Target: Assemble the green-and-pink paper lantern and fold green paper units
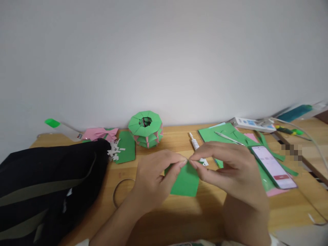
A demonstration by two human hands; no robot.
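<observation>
A small green sheet of paper (pixel 185 182) hangs between my hands above the wooden table. My left hand (pixel 156 176) pinches its upper edge between thumb and forefinger. Close beside those fingertips, my right hand (pixel 228 169) pinches the same edge, the two pinches almost touching. Behind them stands a round folded-paper piece (pixel 145 129) in green and pink, with a hole in its top. A white glue tube (pixel 195 142) lies past my right hand, which hides part of it.
A black cloth bag (pixel 51 184) covers the left side. Pink folded paper (pixel 99 134), white paper scraps (pixel 114 150) and a ring (pixel 116 191) lie near it. Rightward are green sheets (pixel 208 133), a pen (pixel 228 137), a phone (pixel 273 167) and a power strip (pixel 252 124).
</observation>
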